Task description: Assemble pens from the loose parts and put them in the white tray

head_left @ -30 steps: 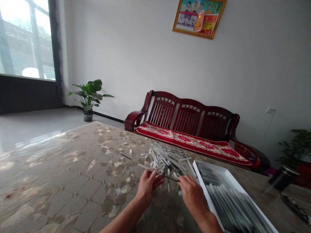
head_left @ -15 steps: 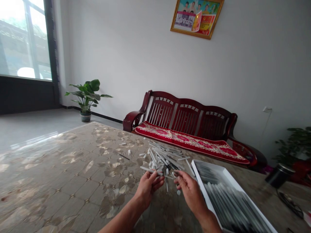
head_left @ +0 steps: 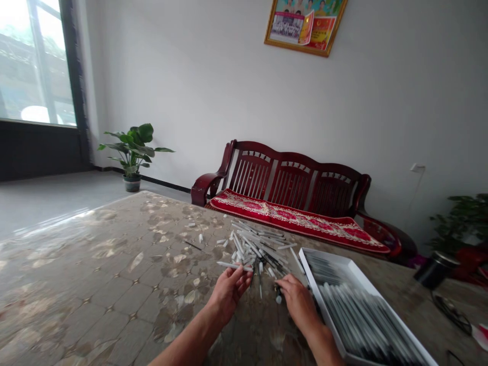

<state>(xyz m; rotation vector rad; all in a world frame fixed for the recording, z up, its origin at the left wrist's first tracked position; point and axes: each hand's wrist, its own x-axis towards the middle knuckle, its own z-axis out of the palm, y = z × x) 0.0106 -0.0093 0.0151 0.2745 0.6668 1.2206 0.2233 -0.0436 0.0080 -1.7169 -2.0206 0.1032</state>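
My left hand is closed around a slim whitish pen barrel, which points left with its tapered end free. Lower to the right, my right hand has its fingers together, low over the table. A small dark piece shows at its fingertips, too small to name. A small pale round piece lies just below. Beyond both hands spreads a loose pile of white and grey pen parts, with tubes, short caps and thin dark rods among them.
Right of my right hand stands a white open box with rows of pens. A dark cylindrical container and cable are farther right. The patterned tabletop stretches left; a red-cushioned wooden bench stands behind.
My right hand has moved slightly down and away from my left hand, toward the small pieces on the table. The left hand keeps the pen barrel. The view has shifted slightly.
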